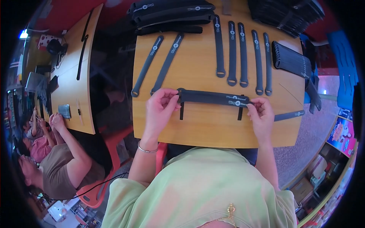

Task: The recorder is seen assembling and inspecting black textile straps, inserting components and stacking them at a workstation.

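Head — held straps (pixel 213 97) inside table edge (pixel 281 141)

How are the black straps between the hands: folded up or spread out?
Spread out: the black straps run nearly straight from the left hand to the right hand.

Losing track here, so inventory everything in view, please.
Table: one, light brown, centre
Held straps: at least two, dark, near middle
Short strips: two, black, below them
Slanted straps: two, dark, table's left
Lengthwise straps: five, dark, table's right
Lone strap: one, dark, right edge
Piles: two, black, far edge
Bundle: one, black, right edge
Side table: one, light brown, left
Co-workers: at least two, brown and pink tops, left
Chair: at least one, orange, left
Poster: one, multicoloured, right
Bracelet: one, silver, left wrist
Left hand: one, bare, straps' left end
Right hand: one, bare, straps' right end
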The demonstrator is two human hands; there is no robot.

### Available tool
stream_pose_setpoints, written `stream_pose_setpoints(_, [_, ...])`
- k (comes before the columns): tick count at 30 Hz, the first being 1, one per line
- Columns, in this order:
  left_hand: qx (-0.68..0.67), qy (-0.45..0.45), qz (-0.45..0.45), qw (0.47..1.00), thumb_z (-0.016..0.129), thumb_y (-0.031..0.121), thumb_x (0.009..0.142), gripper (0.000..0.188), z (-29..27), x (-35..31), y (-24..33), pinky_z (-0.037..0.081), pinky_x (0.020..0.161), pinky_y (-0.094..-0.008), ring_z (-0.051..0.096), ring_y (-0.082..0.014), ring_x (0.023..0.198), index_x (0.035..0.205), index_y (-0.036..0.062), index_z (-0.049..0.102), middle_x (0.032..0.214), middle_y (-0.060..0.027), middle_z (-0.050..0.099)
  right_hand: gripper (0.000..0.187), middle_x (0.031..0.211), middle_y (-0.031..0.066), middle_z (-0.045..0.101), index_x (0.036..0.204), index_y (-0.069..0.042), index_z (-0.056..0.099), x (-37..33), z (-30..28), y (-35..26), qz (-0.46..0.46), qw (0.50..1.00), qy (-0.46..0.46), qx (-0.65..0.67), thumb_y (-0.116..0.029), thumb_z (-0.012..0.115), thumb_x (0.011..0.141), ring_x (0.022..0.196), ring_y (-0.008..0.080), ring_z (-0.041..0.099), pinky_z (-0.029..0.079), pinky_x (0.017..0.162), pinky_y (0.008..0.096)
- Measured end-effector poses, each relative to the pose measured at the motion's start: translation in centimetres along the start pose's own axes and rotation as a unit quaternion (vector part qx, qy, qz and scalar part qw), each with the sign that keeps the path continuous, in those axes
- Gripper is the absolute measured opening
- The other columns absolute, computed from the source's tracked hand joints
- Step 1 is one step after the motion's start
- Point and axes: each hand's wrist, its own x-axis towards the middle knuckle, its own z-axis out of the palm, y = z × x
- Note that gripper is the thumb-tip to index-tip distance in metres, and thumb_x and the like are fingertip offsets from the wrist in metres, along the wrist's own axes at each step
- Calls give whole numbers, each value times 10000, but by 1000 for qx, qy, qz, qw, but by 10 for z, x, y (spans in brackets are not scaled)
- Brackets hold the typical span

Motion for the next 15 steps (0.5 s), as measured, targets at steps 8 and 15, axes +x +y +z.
stream_pose_setpoints(8, [1, 27, 4, 1000, 572, -27, 868, 99, 2, 3, -9, 469, 538, -170, 603, -66, 623, 967, -28, 581, 806, -39, 613, 122, 779, 1, 565, 962, -5, 562, 3, 4, -2, -2, 1000, 15, -16, 21, 606, 852, 643, 44, 519, 447, 571, 179])
stream_pose_setpoints(15, [17, 47, 0, 999, 586, -38, 851, 91, 5, 3, -9, 455, 496, -166, 578, -48, 575, 941, -26, 591, 772, -31, 604, 116, 797, 5, 577, 958, -8, 568, 4, 5, -2, -2, 1000, 23, -20, 11, 611, 852, 663, 40, 530, 451, 560, 177])
